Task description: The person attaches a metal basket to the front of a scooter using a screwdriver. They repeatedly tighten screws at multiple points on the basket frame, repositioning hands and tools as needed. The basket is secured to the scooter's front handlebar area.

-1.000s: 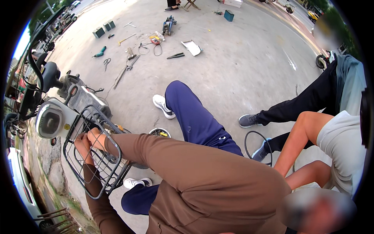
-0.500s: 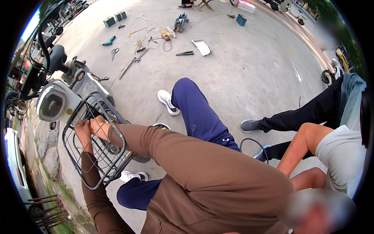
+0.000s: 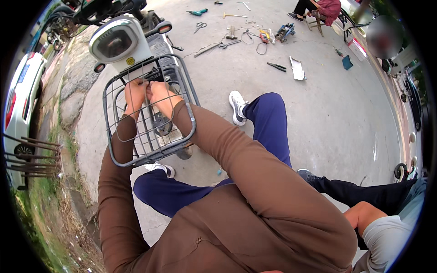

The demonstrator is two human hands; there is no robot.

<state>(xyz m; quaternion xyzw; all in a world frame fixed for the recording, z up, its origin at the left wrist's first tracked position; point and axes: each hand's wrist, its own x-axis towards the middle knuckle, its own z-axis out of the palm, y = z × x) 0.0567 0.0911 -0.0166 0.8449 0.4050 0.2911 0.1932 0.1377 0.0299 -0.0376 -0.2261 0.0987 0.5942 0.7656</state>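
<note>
The left hand (image 3: 134, 94) and right hand (image 3: 159, 94) meet with curled fingers; whether they pinch anything cannot be told. The dark grey metal wire basket (image 3: 159, 152) surrounds this grip. Just beyond is a rounded white scooter headlight (image 3: 116, 43); dark long-handled pliers (image 3: 276, 67) lie well right.

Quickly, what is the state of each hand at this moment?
Left hand: curled, seen through the wire basket; whether it holds anything cannot be told.
Right hand: curled close beside the left; any held thing cannot be made out.
</note>
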